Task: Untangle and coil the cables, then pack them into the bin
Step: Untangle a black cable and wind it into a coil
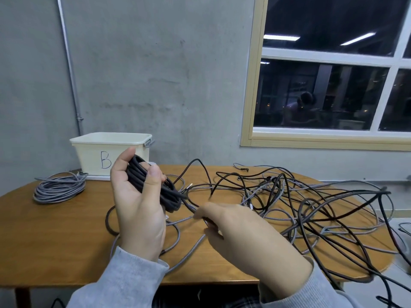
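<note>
The left hand (pixel 138 210) is raised above the near middle of the wooden counter (pixel 55 236), palm toward the camera, its grip clamped on a black coil (pixel 153 185) of cable: the thumb presses across the loops from the front while the fingers curl round behind them. The coil's lower end hangs past the palm, and one strand runs from it down to the right hand (pixel 240 227). That hand hovers low over the counter's near edge, thumb and fingertips pinched together on the black strand (the fingertips are somewhat blurred, so the exact pinch is hard to read).

To the right, a loose tangle (pixel 300 203) of black and grey braided cables sprawls over the right half of the counter, some strands dropping over the right edge. A finished grey coil (pixel 59 188) lies flat near the far left corner. Just beside it, at the far edge against the wall, stands the cream bin (pixel 93 156), open-topped and marked with a handwritten "B"; what lies inside it cannot be seen. Grey sleeves (pixel 124 281) cover both forearms.
</note>
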Demonstrator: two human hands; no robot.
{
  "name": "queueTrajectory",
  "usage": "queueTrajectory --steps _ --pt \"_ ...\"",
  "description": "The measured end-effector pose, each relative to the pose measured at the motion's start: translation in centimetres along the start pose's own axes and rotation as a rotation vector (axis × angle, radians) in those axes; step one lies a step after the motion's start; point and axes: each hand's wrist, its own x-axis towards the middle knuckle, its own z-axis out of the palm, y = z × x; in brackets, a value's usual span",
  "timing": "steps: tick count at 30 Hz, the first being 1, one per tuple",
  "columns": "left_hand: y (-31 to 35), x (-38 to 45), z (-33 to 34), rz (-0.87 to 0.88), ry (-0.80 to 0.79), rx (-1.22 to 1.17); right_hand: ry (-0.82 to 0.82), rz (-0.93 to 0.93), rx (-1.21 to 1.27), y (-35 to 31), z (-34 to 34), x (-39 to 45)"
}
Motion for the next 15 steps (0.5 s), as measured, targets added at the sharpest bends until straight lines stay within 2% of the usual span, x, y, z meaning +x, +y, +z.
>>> queueTrajectory --steps 5,8,12,15 --pt "-0.4 0.1 -0.8 0.055 0.004 0.090 -0.020 -0.007 0.020 -0.7 0.2 0.0" --pt "-0.4 -0.1 -0.9 0.077 -0.070 0.175 0.004 -0.069 -0.102 -0.2 0.2 0.4" --pt "-0.3 -1.3 0.2 0.058 -0.216 0.282 0.185 -0.221 -0.202 -0.2 0.2 0.8" --pt "-0.3 -1.7 0.4 0.025 -0.310 0.389 0.352 -0.344 -0.131 -0.1 0.4 0.9"
